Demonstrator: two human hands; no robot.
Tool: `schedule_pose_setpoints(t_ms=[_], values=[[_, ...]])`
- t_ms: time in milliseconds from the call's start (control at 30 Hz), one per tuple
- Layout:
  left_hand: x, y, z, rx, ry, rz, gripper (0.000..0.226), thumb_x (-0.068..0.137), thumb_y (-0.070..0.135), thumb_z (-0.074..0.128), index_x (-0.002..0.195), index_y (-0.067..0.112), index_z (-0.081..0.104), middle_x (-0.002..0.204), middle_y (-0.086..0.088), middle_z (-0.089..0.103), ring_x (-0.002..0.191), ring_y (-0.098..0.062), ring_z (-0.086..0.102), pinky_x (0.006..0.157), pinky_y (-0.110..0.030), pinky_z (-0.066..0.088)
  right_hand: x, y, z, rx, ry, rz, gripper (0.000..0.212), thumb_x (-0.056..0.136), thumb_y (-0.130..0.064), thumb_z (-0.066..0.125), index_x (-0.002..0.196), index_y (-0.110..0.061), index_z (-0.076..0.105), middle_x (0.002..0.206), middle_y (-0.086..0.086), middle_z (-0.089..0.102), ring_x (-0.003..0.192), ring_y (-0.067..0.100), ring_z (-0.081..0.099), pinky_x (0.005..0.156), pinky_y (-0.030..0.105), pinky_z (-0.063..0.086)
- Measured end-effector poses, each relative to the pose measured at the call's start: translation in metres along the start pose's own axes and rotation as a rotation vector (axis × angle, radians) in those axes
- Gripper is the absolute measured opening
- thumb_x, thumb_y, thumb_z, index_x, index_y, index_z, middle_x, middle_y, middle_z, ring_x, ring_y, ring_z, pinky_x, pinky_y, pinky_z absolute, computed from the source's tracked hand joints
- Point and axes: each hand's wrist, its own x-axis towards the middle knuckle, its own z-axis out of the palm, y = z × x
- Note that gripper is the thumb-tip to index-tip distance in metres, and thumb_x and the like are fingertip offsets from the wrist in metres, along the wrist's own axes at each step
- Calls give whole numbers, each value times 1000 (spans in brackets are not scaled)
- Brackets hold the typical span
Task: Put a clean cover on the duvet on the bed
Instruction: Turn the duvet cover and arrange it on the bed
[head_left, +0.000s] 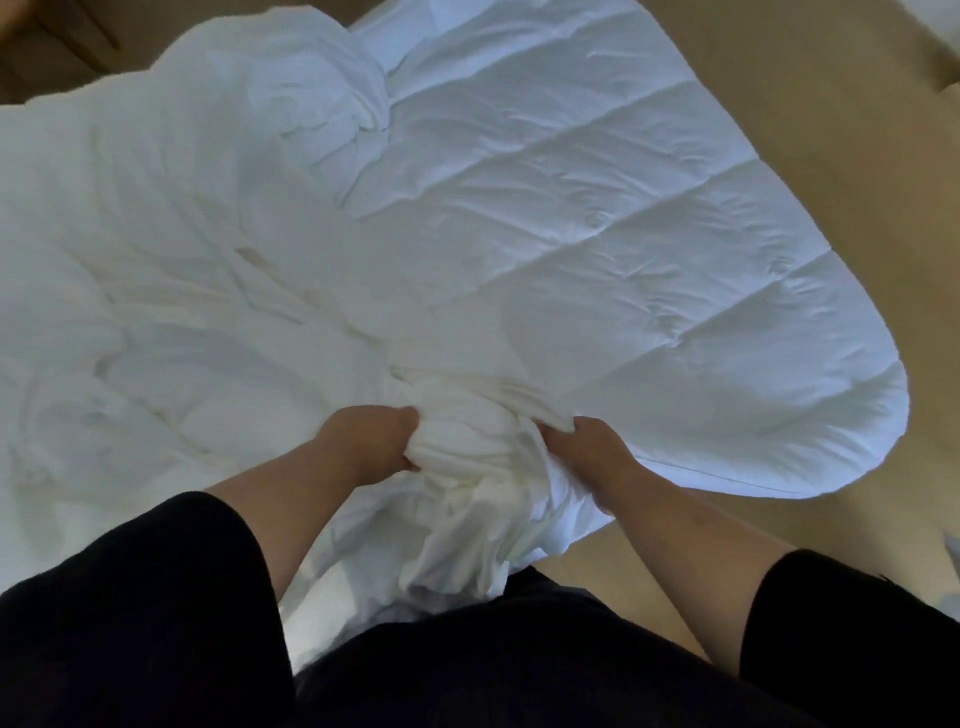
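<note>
Your left hand (371, 441) and right hand (584, 447) each grip the bunched cover (462, 457) at the near edge; the quilted duvet (597, 234) stretches away from you, its bare part ahead-right, nearer your right hand.

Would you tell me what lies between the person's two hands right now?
In the head view, a bunched wad of the white cover fills the gap between the left hand and the right hand; both grip it, beside the quilted duvet.
</note>
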Motion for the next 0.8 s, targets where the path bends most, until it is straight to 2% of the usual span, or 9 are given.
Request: schedule_pose_setpoints(t_ms=[133, 233, 333, 367, 433, 500, 600, 700, 800], values=[[-30, -10, -48, -57, 43, -102, 57, 82, 67, 64, 113, 21, 50, 112, -1, 64, 104, -23, 61, 73, -32, 39, 1, -25, -11, -95, 24, -79, 38, 85, -49, 69, 85, -11, 70, 85, 8, 73, 78, 24, 64, 67, 33, 49], [-63, -23, -93, -39, 137, -169, 56, 81, 72, 62, 104, 24, 48, 103, 3, 63, 98, -22, 61, 71, -31, 39, -2, -52, -29, -210, 75, -183, 47, 81, -53, 69, 83, -6, 70, 77, 8, 70, 73, 24, 62, 66, 36, 50], [-102, -37, -127, -38, 223, -256, 54, 80, 74, 60, 97, 25, 44, 93, 6, 58, 93, -21, 60, 71, -33, 42, -5, -79, -68, -315, 193, -270, 48, 81, -57, 67, 71, -10, 63, 66, 6, 65, 63, 26, 62, 60, 35, 49], [-112, -43, -135, -41, 248, -284, 53, 80, 73, 60, 94, 25, 43, 90, 7, 58, 88, -20, 59, 72, -33, 44, -3, -85, -85, -315, 256, -275, 50, 81, -59, 68, 72, -11, 63, 68, 7, 66, 63, 27, 63, 58, 34, 50], [-137, -52, -148, -36, 310, -338, 49, 82, 70, 59, 91, 25, 45, 88, 6, 59, 84, -18, 57, 76, -35, 50, -1, -91, -120, -291, 356, -286, 52, 80, -62, 72, 78, -10, 64, 80, 11, 66, 72, 29, 63, 67, 37, 52], [-159, -64, -157, -39, 369, -406, 43, 84, 67, 59, 95, 27, 49, 100, 5, 64, 89, -17, 57, 85, -36, 51, 2, -93, -149, -293, 411, -305, 54, 82, -61, 72, 80, -8, 63, 84, 13, 65, 76, 31, 61, 72, 40, 51], [-186, -80, -159, -115, 387, -542, 43, 87, 63, 60, 109, 26, 58, 118, 1, 64, 107, -23, 59, 95, -38, 47, 6, -93, -184, -291, 481, -304, 58, 83, -61, 71, 80, -5, 63, 80, 15, 64, 72, 33, 60, 63, 39, 47], [-200, -88, -143, -174, 311, -603, 37, 86, 61, 63, 100, 28, 53, 120, -4, 65, 109, -27, 59, 93, -38, 45, 12, -91, -196, -297, 520, -262, 59, 83, -61, 72, 85, -3, 62, 82, 16, 65, 72, 34, 59, 59, 36, 41], [-195, -85, -124, -254, 243, -630, 57, 81, 72, 60, 113, 25, 58, 127, -5, 63, 115, -26, 58, 96, -38, 43, 22, -79, -177, -249, 505, -277, 53, 85, -52, 73, 106, -5, 61, 101, 17, 67, 88, 36, 62, 70, 36, 43]])
